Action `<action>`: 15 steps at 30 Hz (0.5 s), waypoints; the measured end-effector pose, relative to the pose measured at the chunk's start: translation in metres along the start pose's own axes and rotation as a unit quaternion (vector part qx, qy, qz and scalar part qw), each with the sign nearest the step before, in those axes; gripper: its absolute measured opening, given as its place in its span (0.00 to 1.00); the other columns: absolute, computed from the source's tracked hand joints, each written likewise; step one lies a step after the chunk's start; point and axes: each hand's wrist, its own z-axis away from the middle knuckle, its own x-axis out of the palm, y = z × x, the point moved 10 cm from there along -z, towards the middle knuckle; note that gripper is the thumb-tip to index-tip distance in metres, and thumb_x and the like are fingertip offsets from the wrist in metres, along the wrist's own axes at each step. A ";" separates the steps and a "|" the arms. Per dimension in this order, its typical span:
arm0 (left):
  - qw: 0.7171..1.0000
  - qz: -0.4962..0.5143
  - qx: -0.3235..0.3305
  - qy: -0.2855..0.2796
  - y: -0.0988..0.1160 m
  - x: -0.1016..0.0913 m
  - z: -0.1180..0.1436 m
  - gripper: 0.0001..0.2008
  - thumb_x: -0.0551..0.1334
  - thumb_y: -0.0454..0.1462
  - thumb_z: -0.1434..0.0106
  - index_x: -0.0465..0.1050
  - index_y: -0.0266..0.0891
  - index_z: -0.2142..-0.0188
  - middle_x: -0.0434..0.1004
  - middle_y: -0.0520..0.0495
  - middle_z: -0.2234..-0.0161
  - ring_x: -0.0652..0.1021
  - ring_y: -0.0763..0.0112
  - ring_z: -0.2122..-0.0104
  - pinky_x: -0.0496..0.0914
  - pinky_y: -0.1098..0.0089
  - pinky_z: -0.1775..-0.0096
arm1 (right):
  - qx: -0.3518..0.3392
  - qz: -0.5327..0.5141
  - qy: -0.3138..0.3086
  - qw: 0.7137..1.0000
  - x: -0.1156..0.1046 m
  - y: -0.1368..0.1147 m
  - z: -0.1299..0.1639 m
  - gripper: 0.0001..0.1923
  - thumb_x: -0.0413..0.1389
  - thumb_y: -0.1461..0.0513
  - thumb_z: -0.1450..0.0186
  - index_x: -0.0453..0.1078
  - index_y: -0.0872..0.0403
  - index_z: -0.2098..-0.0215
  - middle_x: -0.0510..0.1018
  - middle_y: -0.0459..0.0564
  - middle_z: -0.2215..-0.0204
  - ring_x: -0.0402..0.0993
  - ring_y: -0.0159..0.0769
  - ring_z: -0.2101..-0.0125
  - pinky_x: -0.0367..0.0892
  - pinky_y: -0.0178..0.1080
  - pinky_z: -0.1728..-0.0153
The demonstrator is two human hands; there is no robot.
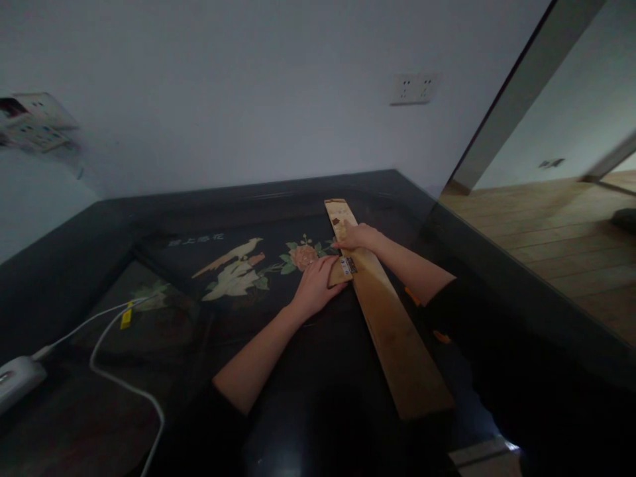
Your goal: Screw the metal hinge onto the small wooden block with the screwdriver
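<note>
A long, narrow brown cardboard box (392, 324), flattish in shape, lies lengthwise across the dark glossy tabletop. From its left side juts a short cardboard flap (336, 275) with a black-and-white printed label (346, 265) by it. My left hand (317, 285) grips this flap, thumb at the near edge and fingers over the top. Farther up the box, my right hand (356, 238) is closed with its fingers curled down against the cardboard; its fingertips are partly hidden. Near its far end the box has a dark brown mark (336, 221).
The tabletop (278, 344) bears a printed bird and flower picture. At left lie a white power strip (20, 381), white cables (124, 381) and a yellow tag (126, 317). Orange objects (441, 337) sit partly hidden beside the right sleeve. A wall with sockets (415, 89) rises behind.
</note>
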 end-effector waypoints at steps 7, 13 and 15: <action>0.999 0.048 -0.005 -0.013 -0.006 -0.004 0.002 0.34 0.66 0.39 0.44 0.57 0.34 0.41 0.66 0.35 0.45 0.68 0.54 0.44 0.62 0.54 0.43 | -0.008 0.029 -0.008 1.000 -0.005 -0.014 0.014 0.41 0.55 0.43 0.43 0.55 0.48 0.35 0.68 0.62 0.43 0.65 0.54 0.44 0.64 0.49 0.50; 0.999 0.045 0.001 -0.022 -0.009 -0.018 0.025 0.33 0.66 0.40 0.44 0.57 0.35 0.42 0.65 0.36 0.44 0.67 0.53 0.44 0.61 0.53 0.43 | -0.040 0.044 -0.002 0.998 -0.005 -0.044 0.023 0.41 0.56 0.43 0.44 0.55 0.45 0.36 0.67 0.60 0.42 0.64 0.55 0.43 0.63 0.49 0.49; 0.999 0.043 -0.001 -0.016 -0.010 -0.023 0.032 0.32 0.66 0.40 0.44 0.58 0.36 0.42 0.65 0.36 0.45 0.67 0.54 0.44 0.61 0.54 0.43 | -0.043 0.045 -0.003 0.998 -0.002 -0.050 0.025 0.41 0.56 0.43 0.44 0.55 0.46 0.36 0.68 0.60 0.42 0.64 0.55 0.43 0.63 0.49 0.50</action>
